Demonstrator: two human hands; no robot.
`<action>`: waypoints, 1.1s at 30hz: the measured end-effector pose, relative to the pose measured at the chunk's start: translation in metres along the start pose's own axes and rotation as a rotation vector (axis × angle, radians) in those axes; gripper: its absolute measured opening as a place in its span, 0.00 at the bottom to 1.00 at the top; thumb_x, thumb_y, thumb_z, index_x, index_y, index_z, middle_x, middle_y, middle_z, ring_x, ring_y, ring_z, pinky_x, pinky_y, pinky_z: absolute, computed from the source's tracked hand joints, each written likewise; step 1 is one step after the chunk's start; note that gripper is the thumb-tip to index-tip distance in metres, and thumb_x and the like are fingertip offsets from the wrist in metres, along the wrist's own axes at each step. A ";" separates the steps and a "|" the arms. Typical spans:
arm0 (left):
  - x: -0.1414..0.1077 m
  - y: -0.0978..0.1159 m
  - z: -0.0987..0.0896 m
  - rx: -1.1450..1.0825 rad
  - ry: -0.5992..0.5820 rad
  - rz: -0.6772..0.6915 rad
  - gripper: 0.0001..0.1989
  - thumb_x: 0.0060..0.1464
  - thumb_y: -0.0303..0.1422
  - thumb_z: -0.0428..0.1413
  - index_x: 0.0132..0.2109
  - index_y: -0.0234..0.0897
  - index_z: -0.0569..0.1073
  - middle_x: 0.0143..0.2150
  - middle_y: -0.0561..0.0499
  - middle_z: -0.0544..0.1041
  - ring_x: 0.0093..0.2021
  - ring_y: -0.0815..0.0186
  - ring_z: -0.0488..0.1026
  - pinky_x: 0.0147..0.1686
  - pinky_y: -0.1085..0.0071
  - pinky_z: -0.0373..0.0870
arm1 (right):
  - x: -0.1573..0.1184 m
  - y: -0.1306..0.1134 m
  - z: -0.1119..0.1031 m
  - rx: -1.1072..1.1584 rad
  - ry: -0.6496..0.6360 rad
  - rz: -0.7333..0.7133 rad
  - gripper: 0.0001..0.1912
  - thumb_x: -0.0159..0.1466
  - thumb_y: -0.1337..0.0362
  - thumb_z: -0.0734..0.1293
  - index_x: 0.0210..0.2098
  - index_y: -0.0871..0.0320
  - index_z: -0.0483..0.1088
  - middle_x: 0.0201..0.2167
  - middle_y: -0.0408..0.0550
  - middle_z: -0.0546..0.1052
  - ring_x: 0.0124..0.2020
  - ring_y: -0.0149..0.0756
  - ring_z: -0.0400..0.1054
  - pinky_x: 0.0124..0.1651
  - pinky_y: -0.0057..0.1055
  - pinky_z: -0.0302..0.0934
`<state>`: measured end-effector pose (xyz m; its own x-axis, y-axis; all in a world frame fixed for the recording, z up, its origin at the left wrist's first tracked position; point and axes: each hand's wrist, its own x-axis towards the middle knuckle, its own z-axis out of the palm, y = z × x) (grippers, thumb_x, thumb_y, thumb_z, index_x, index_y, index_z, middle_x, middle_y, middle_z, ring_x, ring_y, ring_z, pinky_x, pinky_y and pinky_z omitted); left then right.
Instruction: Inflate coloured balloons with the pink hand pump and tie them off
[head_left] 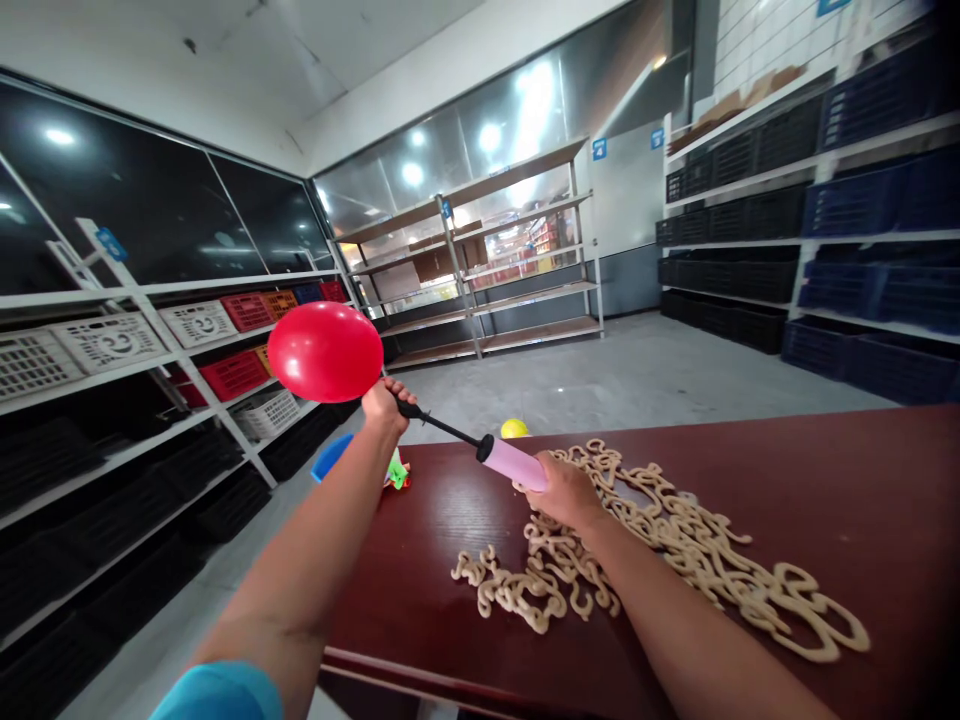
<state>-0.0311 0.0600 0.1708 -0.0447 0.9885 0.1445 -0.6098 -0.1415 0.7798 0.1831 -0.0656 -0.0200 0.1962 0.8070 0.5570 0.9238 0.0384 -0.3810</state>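
A shiny, inflated red balloon [325, 352] stands out beyond my left hand [386, 404]. That hand is closed at the balloon's neck, around the black end of a balloon pump; the exact join is hidden by my fingers. From there the pump's thin black rod runs down to the right into its pink barrel [517, 464], drawn well out. My right hand [564, 490] is wrapped round the lower part of the barrel, above the table. Below and beside it lie many beige, curly, modelling-balloon-like strands [660, 520] in a tangled heap.
The dark red table [435, 560] spans the front. Small green and orange pieces [397, 470] and a blue basin-like object [330, 456] sit near its left edge. A yellow ball or balloon [514, 429] shows behind the far edge. Shelves with crates [247, 312] line the sides.
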 end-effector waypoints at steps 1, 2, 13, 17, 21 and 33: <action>0.004 0.008 -0.001 0.000 -0.004 0.008 0.08 0.40 0.21 0.43 0.23 0.37 0.52 0.17 0.58 0.50 0.13 0.75 0.49 0.14 0.76 0.49 | 0.000 0.000 0.001 0.004 0.005 -0.004 0.16 0.50 0.55 0.67 0.35 0.56 0.65 0.29 0.47 0.73 0.30 0.37 0.67 0.30 0.30 0.52; 0.007 0.013 -0.002 -0.001 -0.007 0.016 0.08 0.40 0.21 0.43 0.23 0.37 0.52 0.17 0.58 0.50 0.13 0.75 0.49 0.14 0.76 0.49 | 0.000 0.000 0.003 0.006 0.008 -0.004 0.16 0.50 0.55 0.67 0.35 0.56 0.65 0.29 0.47 0.73 0.29 0.37 0.67 0.30 0.30 0.52; -0.019 -0.074 0.003 -0.021 0.005 -0.119 0.09 0.41 0.23 0.44 0.23 0.37 0.50 0.17 0.59 0.47 0.13 0.75 0.49 0.15 0.76 0.48 | -0.002 0.002 0.005 0.017 -0.057 0.028 0.20 0.51 0.57 0.67 0.41 0.56 0.65 0.32 0.48 0.74 0.32 0.37 0.67 0.32 0.29 0.52; -0.038 -0.104 0.009 -0.047 -0.021 -0.162 0.09 0.40 0.23 0.45 0.23 0.38 0.50 0.17 0.58 0.48 0.13 0.75 0.49 0.15 0.76 0.48 | -0.001 0.002 0.002 0.001 -0.064 0.049 0.20 0.51 0.56 0.66 0.41 0.55 0.65 0.32 0.48 0.73 0.33 0.37 0.67 0.33 0.29 0.51; -0.042 -0.102 0.011 -0.038 -0.003 -0.142 0.08 0.40 0.24 0.45 0.23 0.38 0.51 0.17 0.58 0.49 0.14 0.75 0.50 0.15 0.75 0.50 | -0.001 0.002 0.001 -0.004 -0.073 0.045 0.18 0.51 0.56 0.66 0.40 0.55 0.65 0.32 0.47 0.73 0.32 0.37 0.67 0.33 0.29 0.50; 0.007 0.007 -0.010 -0.033 0.017 0.000 0.09 0.40 0.20 0.43 0.23 0.37 0.51 0.18 0.58 0.49 0.13 0.75 0.49 0.14 0.76 0.48 | 0.001 0.003 0.004 0.003 -0.024 0.016 0.15 0.51 0.56 0.66 0.36 0.56 0.65 0.30 0.47 0.73 0.32 0.37 0.66 0.32 0.29 0.51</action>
<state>-0.0437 0.0670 0.1706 -0.0573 0.9894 0.1338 -0.6358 -0.1395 0.7591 0.1848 -0.0628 -0.0234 0.2030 0.8216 0.5327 0.9197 0.0267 -0.3918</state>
